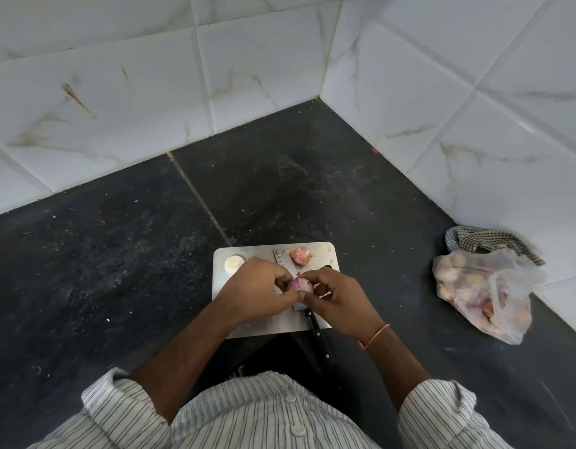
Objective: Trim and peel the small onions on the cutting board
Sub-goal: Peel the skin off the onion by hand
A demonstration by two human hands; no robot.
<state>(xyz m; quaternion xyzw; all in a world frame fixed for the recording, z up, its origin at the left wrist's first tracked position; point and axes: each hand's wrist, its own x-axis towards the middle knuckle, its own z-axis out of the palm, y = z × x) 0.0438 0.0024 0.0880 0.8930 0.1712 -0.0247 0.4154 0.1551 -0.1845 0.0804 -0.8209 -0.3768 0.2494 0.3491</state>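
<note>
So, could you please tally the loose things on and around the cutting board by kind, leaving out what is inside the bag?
Onions: 2, one held in both hands, one on the cutting board
Knives: 1
Plastic bags: 1
Checked cloths: 1
Total: 5

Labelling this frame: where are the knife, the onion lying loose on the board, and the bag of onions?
knife [319, 338], head view, black handle.
loose onion [300, 256], head view, middle of its skin.
bag of onions [481, 290], head view, plastic side.

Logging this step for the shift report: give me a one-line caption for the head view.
Both hands, left and right, peel a small onion over the cutting board, knife lying beneath.
</note>
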